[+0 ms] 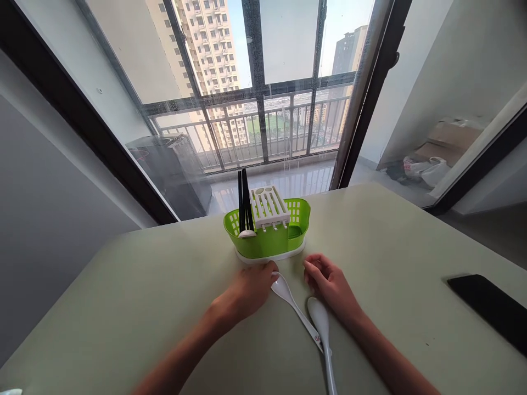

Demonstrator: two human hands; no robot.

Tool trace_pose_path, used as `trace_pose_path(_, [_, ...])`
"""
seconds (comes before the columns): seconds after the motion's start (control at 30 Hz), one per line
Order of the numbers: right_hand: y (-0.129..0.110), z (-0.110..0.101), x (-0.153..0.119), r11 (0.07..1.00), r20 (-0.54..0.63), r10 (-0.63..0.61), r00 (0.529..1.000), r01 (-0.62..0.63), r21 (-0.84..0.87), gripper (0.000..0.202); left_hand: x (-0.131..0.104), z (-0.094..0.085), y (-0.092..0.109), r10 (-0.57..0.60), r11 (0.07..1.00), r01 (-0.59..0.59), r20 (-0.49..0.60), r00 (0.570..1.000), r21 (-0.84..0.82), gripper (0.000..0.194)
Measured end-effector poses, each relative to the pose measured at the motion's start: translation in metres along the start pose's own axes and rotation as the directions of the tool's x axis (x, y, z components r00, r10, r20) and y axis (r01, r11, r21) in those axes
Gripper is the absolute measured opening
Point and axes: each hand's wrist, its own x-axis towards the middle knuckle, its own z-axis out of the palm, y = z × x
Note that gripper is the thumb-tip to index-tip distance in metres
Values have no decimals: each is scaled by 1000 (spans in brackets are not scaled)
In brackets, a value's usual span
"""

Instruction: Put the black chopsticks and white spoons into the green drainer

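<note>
My left hand is closed at the bowl of a white spoon, with its thumb and fingers at the bowl's tip. That spoon's handle end meets the handle of a second white spoon, which lies with its bowl near my right wrist. My right hand is loosely curled and holds nothing I can see, fingers slightly apart. Just beyond both hands stands a green cutlery holder with a white base and a white slotted top. Black chopsticks stand upright in its left part, behind a small white rounded piece.
The pale green table reaches to a glass door and window at the back. A black flat object lies at the right edge. A small white item shows at the lower left corner.
</note>
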Motion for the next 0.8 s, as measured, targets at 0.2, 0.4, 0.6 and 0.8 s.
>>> trace_pose_path(0.2, [4, -1, 1, 1000, 6, 11, 1000, -11, 2, 42, -7, -20, 3, -29, 990, 33, 30, 999, -138, 23])
trace_pose_path(0.4, [4, -1, 1, 1000, 20, 18, 1000, -18, 4, 43, -36, -70, 12, 116, 983, -135, -150, 982, -126, 33])
trace_pose_path(0.6, [2, -1, 0, 1000, 10, 9, 1000, -9, -12, 44, -80, -129, 1, 26, 937, -180, -453, 891, -300, 24])
trace_pose_path(0.8, [5, -1, 0, 1000, 8, 1, 1000, -1, -9, 43, -87, -146, 7, -202, 972, -68, -949, 244, -225, 20])
